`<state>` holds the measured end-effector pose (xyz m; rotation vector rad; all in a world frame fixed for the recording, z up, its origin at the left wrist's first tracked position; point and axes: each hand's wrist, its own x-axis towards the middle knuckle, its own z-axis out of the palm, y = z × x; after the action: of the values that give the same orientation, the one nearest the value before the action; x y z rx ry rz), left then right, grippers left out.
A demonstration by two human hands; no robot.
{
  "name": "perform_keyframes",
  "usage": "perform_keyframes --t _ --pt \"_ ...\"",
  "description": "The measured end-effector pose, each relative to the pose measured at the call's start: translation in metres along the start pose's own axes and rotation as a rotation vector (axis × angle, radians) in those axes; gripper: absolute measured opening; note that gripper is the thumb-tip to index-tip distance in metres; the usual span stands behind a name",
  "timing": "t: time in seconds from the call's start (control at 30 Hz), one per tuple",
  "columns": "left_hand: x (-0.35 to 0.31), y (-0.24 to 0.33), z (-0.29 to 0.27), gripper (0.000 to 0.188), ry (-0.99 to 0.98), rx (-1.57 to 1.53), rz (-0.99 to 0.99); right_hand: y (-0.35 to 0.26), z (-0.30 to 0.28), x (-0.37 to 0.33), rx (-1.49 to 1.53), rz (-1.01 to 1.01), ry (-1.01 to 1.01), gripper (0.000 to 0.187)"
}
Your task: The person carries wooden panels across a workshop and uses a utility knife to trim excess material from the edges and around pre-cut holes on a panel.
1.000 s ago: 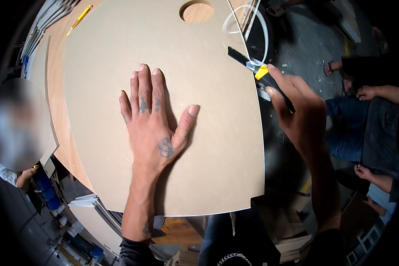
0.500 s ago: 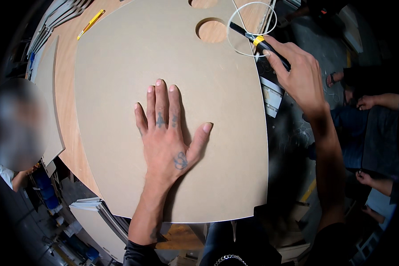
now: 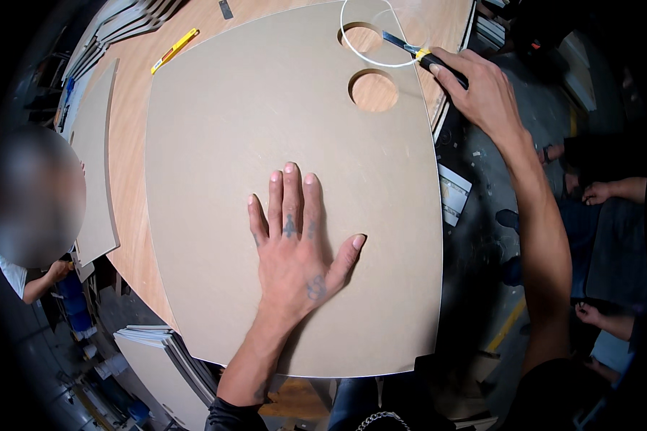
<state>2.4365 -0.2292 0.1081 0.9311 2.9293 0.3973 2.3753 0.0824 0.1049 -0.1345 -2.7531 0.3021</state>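
Note:
My left hand lies flat with fingers spread on a large beige board. The board has two round cutouts near its far right part, with wood showing through them. In my right hand is a black and yellow utility knife, its dark blade pointing to the left at the board's far right edge. A thin white strip curls in a loop around the blade area, over the farther cutout. Whether the blade touches the edge I cannot tell.
Under the board is a wooden tabletop. A yellow cutter rests on it at the far left, beside stacked curved panels. Another person stands at the left; others sit at the right. More panels lean at the lower left.
My right hand has moved the knife farther away along the board's right edge, and the white strip has moved with it. My left hand stays flat on the board. The whole view has shifted.

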Motion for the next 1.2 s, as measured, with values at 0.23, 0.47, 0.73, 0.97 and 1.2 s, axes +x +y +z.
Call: perform_keyframes --t 0.23,0.47,0.73,0.97,1.2 --pt "0.000 0.000 -0.001 0.082 -0.015 -0.010 -0.002 0.011 0.016 0.033 -0.053 0.037 0.002 0.032" --pt "0.004 0.001 -0.006 0.083 -0.043 -0.033 -0.012 0.034 0.031 0.072 -0.065 -0.054 0.073 0.034" --pt "0.000 -0.002 -0.008 0.083 -0.038 -0.037 -0.022 0.056 0.026 0.088 -0.031 -0.100 -0.043 0.034" --pt "-0.002 0.000 -0.005 0.081 0.010 -0.020 -0.010 0.067 0.019 0.097 0.021 -0.181 -0.108 0.033" --pt "-0.017 -0.075 -0.006 0.073 0.152 0.056 -0.317 0.059 0.020 0.002 0.377 0.157 0.082 0.045"
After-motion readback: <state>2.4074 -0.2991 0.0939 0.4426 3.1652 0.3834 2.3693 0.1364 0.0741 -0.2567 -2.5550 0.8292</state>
